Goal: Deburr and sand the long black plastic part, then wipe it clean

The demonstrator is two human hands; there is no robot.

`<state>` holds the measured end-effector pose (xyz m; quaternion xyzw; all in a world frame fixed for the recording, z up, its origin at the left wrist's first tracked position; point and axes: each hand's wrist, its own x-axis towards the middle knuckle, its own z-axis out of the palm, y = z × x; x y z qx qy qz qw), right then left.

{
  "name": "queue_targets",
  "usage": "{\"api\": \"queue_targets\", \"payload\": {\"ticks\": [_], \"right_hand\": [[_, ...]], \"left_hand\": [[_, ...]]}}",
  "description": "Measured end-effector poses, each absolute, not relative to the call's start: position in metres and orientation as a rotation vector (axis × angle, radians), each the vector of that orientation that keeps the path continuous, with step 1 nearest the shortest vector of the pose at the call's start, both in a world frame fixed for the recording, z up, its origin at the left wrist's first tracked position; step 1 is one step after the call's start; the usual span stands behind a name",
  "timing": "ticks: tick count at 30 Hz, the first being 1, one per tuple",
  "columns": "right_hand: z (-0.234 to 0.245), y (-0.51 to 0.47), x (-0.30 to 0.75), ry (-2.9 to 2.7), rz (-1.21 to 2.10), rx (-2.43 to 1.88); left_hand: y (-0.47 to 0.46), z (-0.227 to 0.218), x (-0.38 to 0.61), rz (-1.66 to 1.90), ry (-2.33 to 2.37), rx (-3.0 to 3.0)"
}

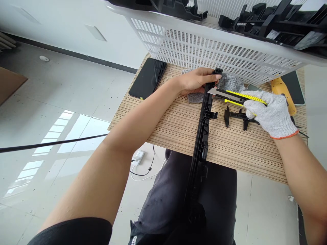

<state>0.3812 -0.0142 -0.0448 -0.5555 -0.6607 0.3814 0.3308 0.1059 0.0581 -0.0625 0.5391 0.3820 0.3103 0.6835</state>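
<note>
My bare left hand (195, 81) grips the far end of a long black plastic part (203, 136) that runs from the table back toward my lap. In a white knit glove, my right hand (270, 112) is closed round a yellow and black utility knife (238, 97). Its extended blade touches the black part just below my left fingers. A black caliper (236, 117) lies on the table under the knife. A grey glove (230, 82) lies behind the black part.
A white perforated basket (217, 51) holding several black plastic parts stands at the far edge of the striped wooden table (166, 126). A black phone (148, 78) lies at the left. An orange-handled tool (282, 93) and a dark tablet (296, 86) lie at the right. A power strip and cables are on the floor.
</note>
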Motion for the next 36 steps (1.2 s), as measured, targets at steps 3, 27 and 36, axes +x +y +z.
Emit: {"api": "queue_targets", "payload": {"ticks": [3, 27, 36], "right_hand": [[-0.0439, -0.0148, 0.3805, -1.735, 0.983, -1.459], [-0.0375, -0.0154, 0.3759, -1.694, 1.043, -1.471], [-0.0346, -0.0168, 0.3758, -1.700, 1.022, -1.495]], "left_hand": [[0.0578, -0.0613, 0.1061, 0.692, 0.872, 1.220], [0.0576, -0.0617, 0.1048, 0.693, 0.815, 1.192], [0.0569, -0.0604, 0.1042, 0.694, 0.794, 1.146]]}}
